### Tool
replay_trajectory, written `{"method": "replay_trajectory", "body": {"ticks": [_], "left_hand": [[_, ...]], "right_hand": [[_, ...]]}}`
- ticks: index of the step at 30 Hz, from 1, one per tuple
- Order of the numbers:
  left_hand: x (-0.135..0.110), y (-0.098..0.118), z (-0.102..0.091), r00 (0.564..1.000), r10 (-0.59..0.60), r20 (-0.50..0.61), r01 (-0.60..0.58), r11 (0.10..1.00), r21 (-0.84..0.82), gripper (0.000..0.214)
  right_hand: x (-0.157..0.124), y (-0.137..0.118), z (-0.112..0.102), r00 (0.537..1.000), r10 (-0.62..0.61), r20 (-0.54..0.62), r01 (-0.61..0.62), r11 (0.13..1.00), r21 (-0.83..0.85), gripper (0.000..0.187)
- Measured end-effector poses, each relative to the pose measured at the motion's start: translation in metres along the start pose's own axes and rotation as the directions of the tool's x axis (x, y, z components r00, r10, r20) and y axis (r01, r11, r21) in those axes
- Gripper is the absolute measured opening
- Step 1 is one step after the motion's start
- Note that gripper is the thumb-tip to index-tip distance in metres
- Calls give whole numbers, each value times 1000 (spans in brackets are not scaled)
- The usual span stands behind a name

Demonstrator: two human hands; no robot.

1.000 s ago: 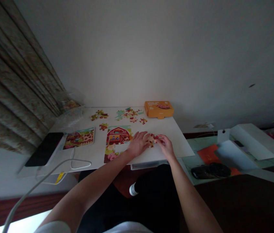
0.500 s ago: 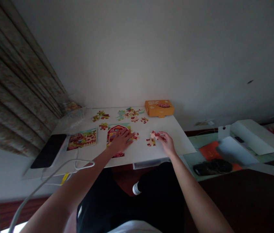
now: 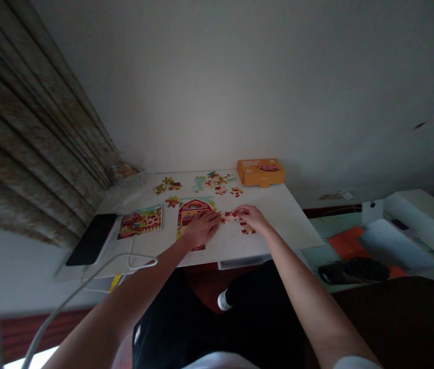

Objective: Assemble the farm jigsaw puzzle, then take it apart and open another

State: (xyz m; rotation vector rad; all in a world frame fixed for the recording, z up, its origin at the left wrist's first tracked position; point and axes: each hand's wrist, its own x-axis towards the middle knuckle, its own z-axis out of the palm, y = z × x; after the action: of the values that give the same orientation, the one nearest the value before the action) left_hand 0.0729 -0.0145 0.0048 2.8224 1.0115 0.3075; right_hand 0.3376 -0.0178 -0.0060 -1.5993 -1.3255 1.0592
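On the white table point(image 3: 278, 225) lies a partly joined jigsaw with a red barn point(image 3: 196, 206). My left hand point(image 3: 201, 229) rests flat on its right side, fingers stretched out, covering part of it. My right hand point(image 3: 254, 218) pinches a pink and dark-red puzzle piece point(image 3: 231, 216) at the jigsaw's right edge, close to my left fingertips. Whether the piece is locked in cannot be made out. Under my right hand sits another red and cream piece point(image 3: 247, 228), partly hidden. Loose pieces point(image 3: 217, 179) lie farther back, with several green-brown ones point(image 3: 168, 185) to their left.
A picture card point(image 3: 140, 222) and a black phone point(image 3: 92, 239) lie at the left, near a white cable point(image 3: 130, 254). An orange box point(image 3: 261, 173) stands at the back right against the wall. Clear plastic wrapping point(image 3: 124, 189) sits by the curtain point(image 3: 43, 118).
My right hand has moved left with the puzzle piece, bringing it up against the barn jigsaw. My left hand stays on the jigsaw. The view has shifted slightly.
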Motion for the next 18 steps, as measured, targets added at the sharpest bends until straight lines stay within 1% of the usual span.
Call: {"method": "replay_trajectory", "body": {"ticks": [5,8,13,18], "left_hand": [[0,0,-1,1000,2,-16,-2,1000,-14,41],[2,0,-1,1000,7,-23,-7,1000,-12,41],[9,4,-5,1000,-6,25,5,1000,22,42],[18,13,-14,998,-40,53,37,998,51,43]], "right_hand": [[1,4,2,1000,14,-23,-14,1000,-15,21],[2,5,2,999,-14,-40,12,997,-71,21],[1,4,1,996,-52,-66,35,969,-244,14],[-4,-1,-1,996,-72,-43,58,963,-261,9]]}}
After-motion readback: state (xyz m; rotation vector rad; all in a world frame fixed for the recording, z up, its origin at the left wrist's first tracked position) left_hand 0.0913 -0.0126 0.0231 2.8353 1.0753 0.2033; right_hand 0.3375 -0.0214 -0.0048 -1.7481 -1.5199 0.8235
